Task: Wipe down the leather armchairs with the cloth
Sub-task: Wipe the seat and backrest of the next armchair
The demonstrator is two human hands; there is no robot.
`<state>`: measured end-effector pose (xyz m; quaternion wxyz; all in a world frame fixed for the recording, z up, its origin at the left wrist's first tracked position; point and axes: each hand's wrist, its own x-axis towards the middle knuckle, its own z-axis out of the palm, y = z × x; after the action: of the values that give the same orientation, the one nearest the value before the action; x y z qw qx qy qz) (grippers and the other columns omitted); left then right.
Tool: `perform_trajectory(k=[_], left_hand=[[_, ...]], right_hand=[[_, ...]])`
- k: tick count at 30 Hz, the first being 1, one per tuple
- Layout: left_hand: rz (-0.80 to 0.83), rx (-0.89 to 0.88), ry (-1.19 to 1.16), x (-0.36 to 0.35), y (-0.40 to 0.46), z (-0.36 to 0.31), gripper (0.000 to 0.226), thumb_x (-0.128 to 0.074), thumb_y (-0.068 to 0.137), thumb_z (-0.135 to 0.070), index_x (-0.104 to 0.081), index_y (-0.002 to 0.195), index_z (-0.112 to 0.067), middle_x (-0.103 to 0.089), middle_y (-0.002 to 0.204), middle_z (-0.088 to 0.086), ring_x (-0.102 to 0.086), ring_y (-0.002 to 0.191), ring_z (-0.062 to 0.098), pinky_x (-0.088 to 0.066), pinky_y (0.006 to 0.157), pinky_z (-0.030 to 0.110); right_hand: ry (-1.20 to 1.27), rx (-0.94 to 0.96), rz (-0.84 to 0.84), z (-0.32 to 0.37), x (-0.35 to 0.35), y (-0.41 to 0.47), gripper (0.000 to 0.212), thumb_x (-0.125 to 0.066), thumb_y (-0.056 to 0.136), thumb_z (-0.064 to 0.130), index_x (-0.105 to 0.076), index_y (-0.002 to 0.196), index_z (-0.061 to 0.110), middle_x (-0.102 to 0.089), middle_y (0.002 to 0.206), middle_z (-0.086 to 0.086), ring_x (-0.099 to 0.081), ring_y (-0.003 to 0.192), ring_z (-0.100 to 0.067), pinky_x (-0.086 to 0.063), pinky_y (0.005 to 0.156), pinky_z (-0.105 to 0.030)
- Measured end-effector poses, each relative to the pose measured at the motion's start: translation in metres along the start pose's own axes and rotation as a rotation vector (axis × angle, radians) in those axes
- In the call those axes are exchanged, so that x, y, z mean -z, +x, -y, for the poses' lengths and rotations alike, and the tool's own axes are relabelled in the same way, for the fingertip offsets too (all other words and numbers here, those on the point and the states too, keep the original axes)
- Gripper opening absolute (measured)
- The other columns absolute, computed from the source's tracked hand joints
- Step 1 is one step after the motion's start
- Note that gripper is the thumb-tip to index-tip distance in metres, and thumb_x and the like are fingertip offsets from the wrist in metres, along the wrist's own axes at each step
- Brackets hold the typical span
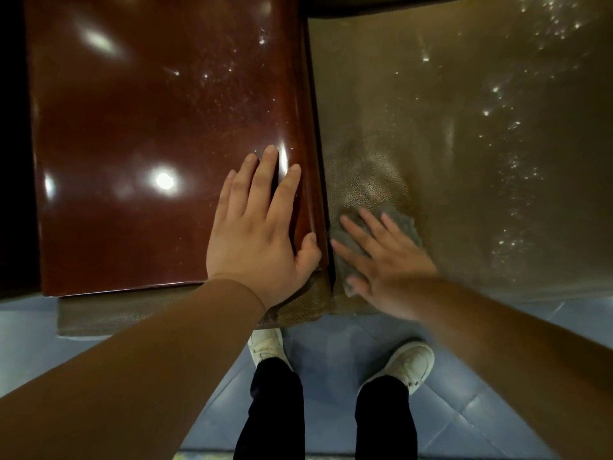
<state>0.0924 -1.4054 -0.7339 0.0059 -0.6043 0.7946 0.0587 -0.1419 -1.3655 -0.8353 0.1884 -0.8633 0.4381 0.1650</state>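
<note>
White shoes [409, 361] on blue floor [331, 366], just below seat [464, 144] front. R hand [386, 260], fingers flat, presses grey cloth [403, 222] on seat's left front corner. L hand [257, 227] flat on glossy armrest [149, 134] left of seat, holding nothing.

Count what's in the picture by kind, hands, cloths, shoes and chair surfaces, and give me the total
Hands: 2, left hand and right hand
Cloths: 1, grey cloth
Shoes: 2, white shoes
Chair surfaces: 2, glossy red-brown surface and tan leather seat
Total: 7

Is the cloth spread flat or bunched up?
Bunched: the grey cloth sits crumpled under the right hand, its edges bulging unevenly.
</note>
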Motion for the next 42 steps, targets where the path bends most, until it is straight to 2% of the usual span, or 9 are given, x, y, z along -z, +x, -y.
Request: perform_trajectory(k=[6,11,14,21,26,29,32,35,42], left_hand=[[-0.001,0.0,0.006,-0.001,0.0,0.001,0.086,-0.054,0.086,-0.051,-0.036,0.162,-0.013,-0.024,0.171,0.017,-0.018,0.159,0.038,-0.019,0.128,0.057],[-0.01,-0.003,-0.026,0.001,0.0,0.0,0.085,-0.055,0.086,-0.05,-0.04,0.16,-0.011,-0.027,0.17,0.019,-0.021,0.158,0.04,-0.02,0.127,0.058],[-0.016,-0.008,-0.024,0.0,0.0,0.001,0.084,-0.055,0.086,-0.049,-0.041,0.16,-0.01,-0.028,0.169,0.02,-0.022,0.157,0.041,-0.022,0.127,0.059],[0.02,-0.002,0.008,0.002,0.001,0.001,0.086,-0.057,0.085,-0.049,-0.039,0.161,-0.011,-0.027,0.17,0.019,-0.02,0.159,0.039,-0.021,0.127,0.058],[0.025,0.005,-0.011,0.004,0.0,0.0,0.085,-0.055,0.087,-0.05,-0.039,0.161,-0.012,-0.026,0.171,0.017,-0.02,0.159,0.038,-0.018,0.129,0.057],[0.053,0.002,-0.005,0.003,0.0,0.0,0.086,-0.053,0.087,-0.052,-0.037,0.162,-0.013,-0.023,0.172,0.016,-0.017,0.16,0.037,-0.016,0.129,0.056],[0.077,0.011,0.01,0.003,-0.001,0.0,0.09,-0.053,0.085,-0.055,-0.035,0.163,-0.014,-0.02,0.173,0.016,-0.016,0.16,0.037,-0.016,0.129,0.057],[0.108,0.0,0.009,0.005,0.002,0.002,0.092,-0.051,0.085,-0.057,-0.032,0.164,-0.015,-0.017,0.174,0.016,-0.014,0.161,0.038,-0.014,0.13,0.057],[0.157,-0.001,-0.051,0.009,0.004,0.006,0.09,-0.055,0.085,-0.056,-0.035,0.163,-0.015,-0.017,0.174,0.015,-0.012,0.161,0.036,-0.012,0.13,0.055]], right_hand=[[0.128,-0.388,-0.173,-0.029,0.044,0.075,0.066,-0.021,0.107,0.055,-0.012,0.166,0.028,0.002,0.175,-0.006,0.012,0.16,-0.034,-0.002,0.129,-0.055],[0.096,-0.157,-0.144,0.029,-0.011,-0.007,0.067,-0.032,0.105,0.053,-0.024,0.165,0.026,-0.007,0.174,-0.003,0.007,0.161,-0.031,-0.005,0.129,-0.053],[0.053,-0.01,-0.048,-0.003,0.003,0.013,0.067,-0.024,0.105,0.059,-0.013,0.165,0.032,0.004,0.174,0.002,0.019,0.159,-0.026,0.001,0.129,-0.051],[0.105,-0.269,-0.15,-0.028,0.045,0.081,0.066,-0.021,0.107,0.056,-0.01,0.167,0.029,0.004,0.175,-0.001,0.017,0.159,-0.033,0.003,0.129,-0.054],[0.023,0.08,-0.063,0.002,0.0,0.005,0.065,-0.031,0.104,0.056,-0.037,0.161,0.026,-0.01,0.174,0.001,0.007,0.161,-0.029,-0.006,0.129,-0.053],[-0.051,0.232,-0.019,-0.037,0.023,0.038,0.064,-0.03,0.104,0.058,-0.035,0.161,0.029,-0.018,0.173,0.0,0.0,0.161,-0.03,-0.007,0.129,-0.053],[-0.007,-0.012,-0.036,-0.067,0.057,0.096,0.067,-0.017,0.106,0.06,-0.011,0.166,0.031,-0.001,0.175,0.002,0.013,0.16,-0.029,0.004,0.129,-0.05],[0.068,-0.237,-0.092,-0.05,0.062,0.106,0.067,-0.016,0.107,0.057,-0.007,0.167,0.029,0.006,0.175,0.001,0.019,0.158,-0.03,0.003,0.129,-0.052],[0.065,-0.028,-0.012,0.001,0.015,0.011,0.075,-0.051,0.097,0.053,-0.026,0.164,0.03,-0.01,0.175,0.001,0.006,0.16,-0.029,-0.007,0.128,-0.052]])
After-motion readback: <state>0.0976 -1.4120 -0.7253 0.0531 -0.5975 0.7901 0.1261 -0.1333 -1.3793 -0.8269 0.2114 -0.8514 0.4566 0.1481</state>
